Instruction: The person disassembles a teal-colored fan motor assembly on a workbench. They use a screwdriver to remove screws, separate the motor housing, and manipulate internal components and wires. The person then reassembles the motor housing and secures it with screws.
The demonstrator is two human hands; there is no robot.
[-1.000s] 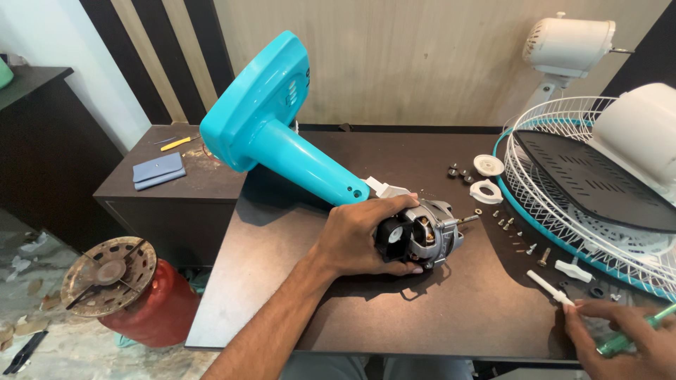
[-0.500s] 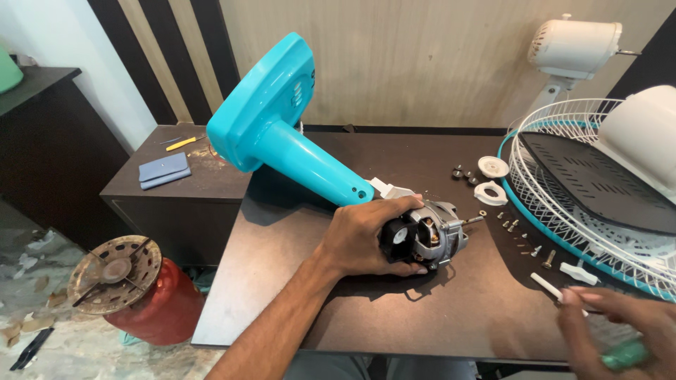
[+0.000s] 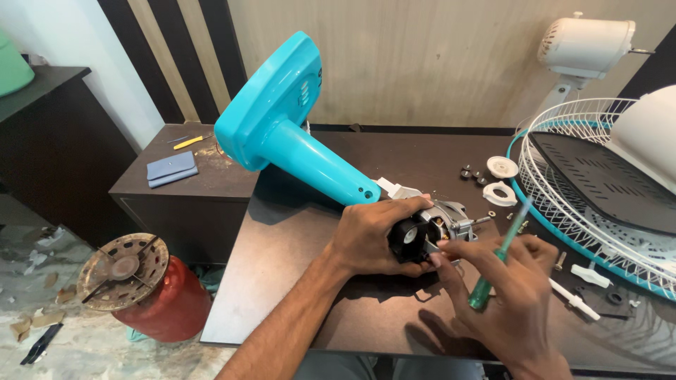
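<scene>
Gripping the fan motor (image 3: 433, 229) on the dark table (image 3: 296, 281), the left hand (image 3: 370, 239) wraps its fingers around the black rear end. Right hand (image 3: 503, 288) closes on a green-handled screwdriver (image 3: 493, 264), fingertips touching the motor; its tip looks blurred. Teal fan stand (image 3: 296, 141) lies just behind, wire guard (image 3: 563, 162) off right.

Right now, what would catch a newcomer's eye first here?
The big turquoise fan stand lying tilted across the dark table. At its end, the left hand grips the bare fan motor, while the right hand holds a green-handled screwdriver beside it. A white wire fan guard lies far right.
</scene>
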